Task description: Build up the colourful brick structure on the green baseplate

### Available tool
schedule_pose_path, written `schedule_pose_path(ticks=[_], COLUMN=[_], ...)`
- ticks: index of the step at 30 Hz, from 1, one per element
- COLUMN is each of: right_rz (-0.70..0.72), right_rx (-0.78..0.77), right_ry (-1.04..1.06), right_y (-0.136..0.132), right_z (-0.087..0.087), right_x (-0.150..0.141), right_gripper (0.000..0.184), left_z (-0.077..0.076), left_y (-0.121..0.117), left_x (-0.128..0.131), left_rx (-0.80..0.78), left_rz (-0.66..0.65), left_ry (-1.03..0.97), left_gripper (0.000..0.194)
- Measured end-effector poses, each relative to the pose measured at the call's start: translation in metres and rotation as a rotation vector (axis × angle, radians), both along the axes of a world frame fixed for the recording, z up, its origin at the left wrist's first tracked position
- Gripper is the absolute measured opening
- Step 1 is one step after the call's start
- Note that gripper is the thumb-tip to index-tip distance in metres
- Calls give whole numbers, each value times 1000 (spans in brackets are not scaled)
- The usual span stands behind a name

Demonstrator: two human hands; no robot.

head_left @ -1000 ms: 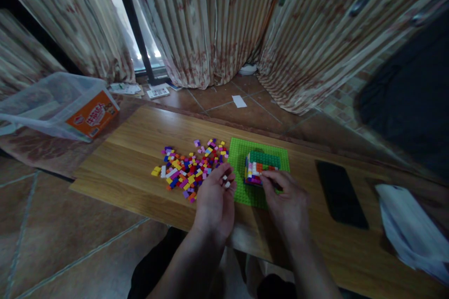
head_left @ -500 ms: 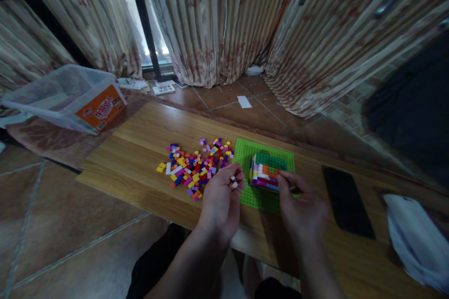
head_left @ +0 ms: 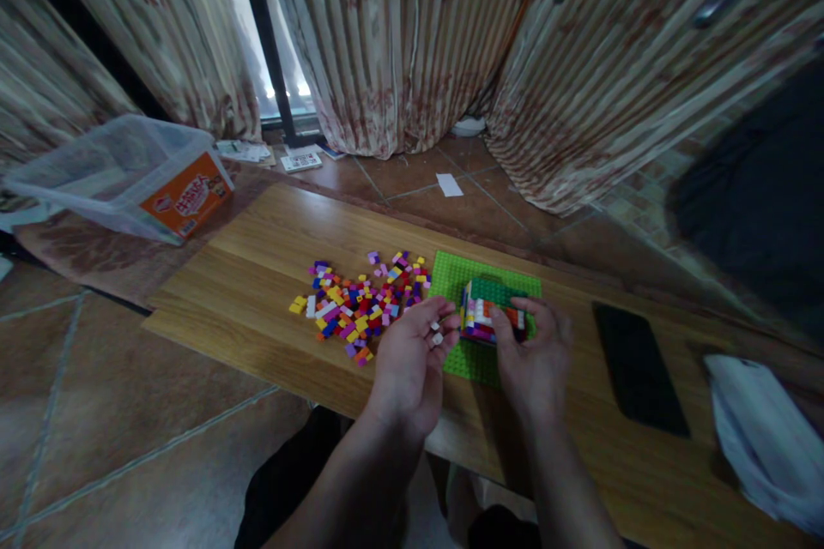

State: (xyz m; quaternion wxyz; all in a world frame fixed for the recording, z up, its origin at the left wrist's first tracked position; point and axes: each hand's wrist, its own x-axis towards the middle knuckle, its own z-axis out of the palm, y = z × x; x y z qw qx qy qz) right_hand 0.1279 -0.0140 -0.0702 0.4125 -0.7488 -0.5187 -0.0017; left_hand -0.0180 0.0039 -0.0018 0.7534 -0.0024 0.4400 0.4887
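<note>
My left hand (head_left: 415,352) is cupped palm up, its curled fingers around a few small white toy bricks (head_left: 437,338). Just right of it, a multicoloured toy brick model (head_left: 493,292) with a dark green top stands on a bright green studded baseplate (head_left: 451,270). White and orange bricks line the model's near slope. My right hand (head_left: 531,352) grips the model from the near right, thumb on the orange and white rows and index finger by its right end. Whether a loose brick is under those fingertips is hidden.
A pile of loose coloured bricks (head_left: 357,304) lies left of my hands on the wooden table (head_left: 245,274). A dark flat slab (head_left: 637,369) and a white plastic packet (head_left: 766,429) lie right. A clear bin (head_left: 103,176) with an orange label stands far left.
My right hand has shifted left over the model; its thumb and index finger have spread from a pinch at the right end. My left hand stays nearly in place with the white bricks.
</note>
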Motion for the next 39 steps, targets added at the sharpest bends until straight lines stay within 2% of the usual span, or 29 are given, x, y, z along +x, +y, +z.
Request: schedule_pose_path(ticks=[11,14,16,18,20,22,24,27,34,39], right_rz=[21,29,34,99,239,363,406,396,397,365], right_rx=[17,45,121,201,219,165,91,38,55,92], right_ry=[95,43,-7,-34,-37,-49,-77,-91,39,62], right_y=[1,-1,-4,-10,-15,-20,-21,-21,-23,-24], right_z=[-7,-3,4,13,22,28,30,30,25,30], right_x=[-3,-3,-6,-12,-19,-26,-30,-30,-29,-31], right_gripper=[40,39,33,25,21,22,25,26,17,14], left_z=[5,7,7,7,7,7,5,3,0,1], left_y=[-1,-2,-3,-3,-4,-5,-5,-6,-7,-9], left_x=[-3,-3,-2,-1,1,2,4,6,9,10], left_rx=[9,24,34,38,37,48,73,100,108,115], left_rz=[-59,-85,-89,-95,-100,-110,-114,-108,-119,-116], left_ry=[3,1,-8,-28,-56,-85,-99,-99,-79,-74], left_gripper=[15,17,18,19,21,23,22,21,23,17])
